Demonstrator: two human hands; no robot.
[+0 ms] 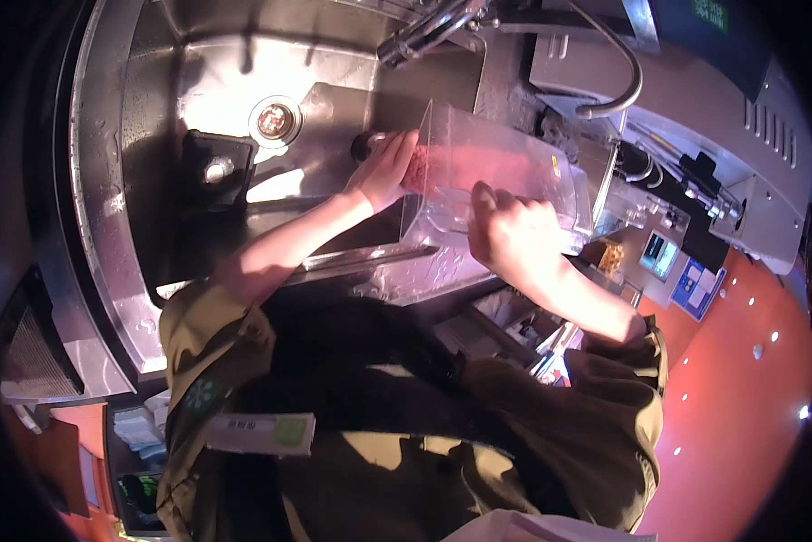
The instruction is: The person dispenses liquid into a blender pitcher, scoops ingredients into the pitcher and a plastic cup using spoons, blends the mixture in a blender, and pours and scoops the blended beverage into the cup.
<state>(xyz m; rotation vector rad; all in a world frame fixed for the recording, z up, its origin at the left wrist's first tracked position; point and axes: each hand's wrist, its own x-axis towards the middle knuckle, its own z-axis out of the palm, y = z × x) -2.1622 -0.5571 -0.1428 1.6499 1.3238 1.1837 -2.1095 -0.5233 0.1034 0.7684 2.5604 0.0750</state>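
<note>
A clear plastic box-shaped container (532,173) lies tilted at the right edge of the sink, with a reddish-pink mass (456,167) showing through its walls. My left hand (388,172) grips its left end, fingers pressed together against the reddish part. A dark round object (366,146) shows beside those fingertips; its kind is unclear. On the near side, my right hand (514,226) is closed round the container's edge, thumb side up. What lies under the right palm is hidden.
The steel sink (153,117) has a round drain (275,121) and a black square tray-like piece (218,170) in it. A chrome faucet (433,32) and a curved metal spout (636,86) reach in from the far side. Grey machines (731,117) stand at the right, above an orange floor (740,379).
</note>
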